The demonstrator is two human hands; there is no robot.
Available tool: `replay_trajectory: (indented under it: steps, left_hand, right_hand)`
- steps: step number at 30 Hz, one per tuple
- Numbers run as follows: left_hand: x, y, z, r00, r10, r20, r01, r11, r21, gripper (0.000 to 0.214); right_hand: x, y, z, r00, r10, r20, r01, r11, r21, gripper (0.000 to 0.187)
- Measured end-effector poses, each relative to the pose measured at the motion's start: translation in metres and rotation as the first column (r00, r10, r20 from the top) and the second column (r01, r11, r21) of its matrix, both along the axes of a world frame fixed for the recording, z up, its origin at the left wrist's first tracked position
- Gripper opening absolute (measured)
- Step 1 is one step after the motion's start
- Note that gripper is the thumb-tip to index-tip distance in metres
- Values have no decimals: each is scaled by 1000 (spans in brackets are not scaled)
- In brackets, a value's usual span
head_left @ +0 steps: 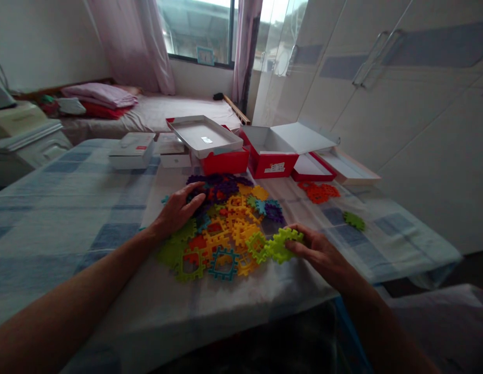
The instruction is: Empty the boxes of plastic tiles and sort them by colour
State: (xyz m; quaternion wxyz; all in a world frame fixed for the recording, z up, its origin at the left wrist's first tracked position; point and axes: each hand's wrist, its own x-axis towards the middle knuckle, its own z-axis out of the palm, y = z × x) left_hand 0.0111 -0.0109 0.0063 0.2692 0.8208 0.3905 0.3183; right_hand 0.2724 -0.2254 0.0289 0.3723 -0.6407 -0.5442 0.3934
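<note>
Right grip closed, pinching lime piece by its right side, right flank of heap, toward near edge of tabletop. Left grip half-curled by purple pieces; can't tell if holding any. I'd favour light rim pinch, teeth clear of neighbouring frame.

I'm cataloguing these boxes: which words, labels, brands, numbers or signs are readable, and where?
None can be read.
Label on the open red box: too blurred.
Sticker inside the shallow tray: too small.
Red mark on the leftmost white box: too small.
Faint mark on its white neighbour: too small.
</note>
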Motion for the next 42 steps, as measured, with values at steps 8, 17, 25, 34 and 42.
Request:
replay_trajectory:
  steps: [8,17,25,34,42]
  left_hand:
    - [1,0,0,1000,-1,1,1,1000,16,57]
    - [-1,1,0,997,25,-77,-24,1000,17,59]
    - [-1,2,-1,996,29,-87,-26,999,34,59]
    - [1,2,-3,1000,8,-28,-7,999,46,58]
    - [0,1,-2,999,2,-32,-1,999,50,58]
  right_hand:
    - [-38,11,-2,967,-5,253,-22,994,103,21]
    - [-64,1,-19,901,-259,348,119,919,375,21]
    - [-86,-8,-39,908,-298,293,137,875,465,11]
    - [-64,-12,-43,938,-324,126,271,909,317,16]
    - [-77,-12,-49,896,-386,220,269,865,424,14]
